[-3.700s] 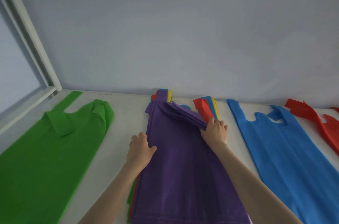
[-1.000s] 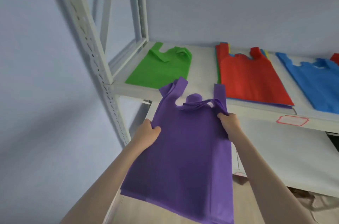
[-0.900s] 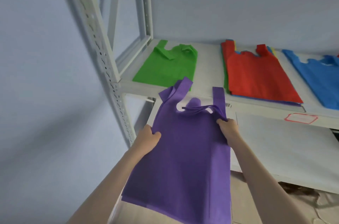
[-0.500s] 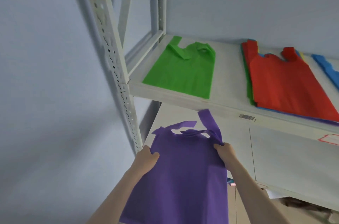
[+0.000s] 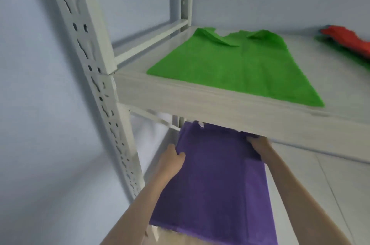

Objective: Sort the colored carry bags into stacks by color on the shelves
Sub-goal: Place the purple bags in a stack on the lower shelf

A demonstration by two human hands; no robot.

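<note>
The purple bag (image 5: 216, 174) is pinched at its left edge by the left hand (image 5: 171, 159), thumb on top, and gripped at its upper right corner by the right hand (image 5: 258, 144), fingers curled round the cloth. The bag is held flat and stretched between both hands, its top end hidden beneath the front edge of the upper shelf (image 5: 200, 100). On that shelf a green bag (image 5: 236, 66) is laid flat, and at the far right a red bag (image 5: 348, 39) is seen on top of other colours. A white upright (image 5: 96, 88) is seen at left.
</note>
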